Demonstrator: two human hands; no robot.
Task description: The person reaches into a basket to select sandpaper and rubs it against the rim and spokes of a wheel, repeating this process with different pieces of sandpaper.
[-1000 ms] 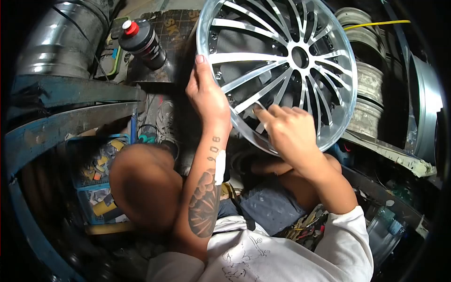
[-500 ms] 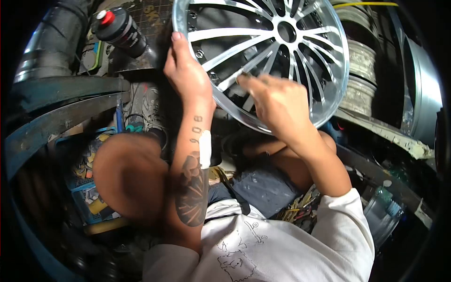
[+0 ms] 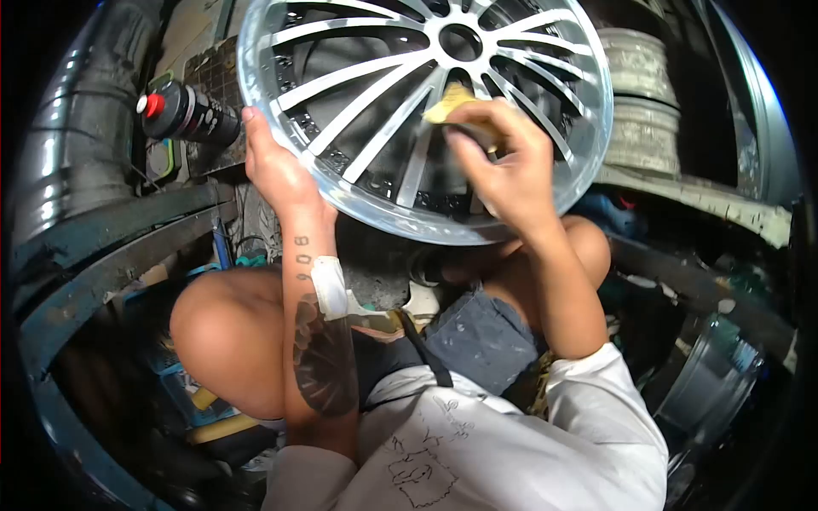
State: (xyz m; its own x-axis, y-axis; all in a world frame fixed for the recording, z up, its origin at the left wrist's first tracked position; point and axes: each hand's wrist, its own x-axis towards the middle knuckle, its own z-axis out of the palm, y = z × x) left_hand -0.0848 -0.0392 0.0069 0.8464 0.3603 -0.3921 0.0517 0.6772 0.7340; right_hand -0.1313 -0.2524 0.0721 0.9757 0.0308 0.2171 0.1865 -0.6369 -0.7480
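A large multi-spoke wheel rim (image 3: 366, 153) with silver spokes and black gaps fills the upper middle, tilted toward me. My left hand (image 3: 281, 170) grips its left edge, thumb tip on the outer lip and the other fingers hidden behind. Over the lower spokes is my right hand (image 3: 511, 162), pinching a folded yellow sheet (image 3: 449, 104) between thumb and fingers. The sheet lies against a spoke just below the round centre hole.
A dark bottle with a red and white cap (image 3: 192, 115) leans at the upper left. More rims (image 3: 635, 68) are stacked at the upper right. A clear plastic container (image 3: 711, 375) lies lower right. Blue metal bars (image 3: 119, 213) cross the left side.
The rim and my left hand have shifted left in view. My right hand has turned, and the yellow sheet now shows near the hub. The bottle appears more tilted.
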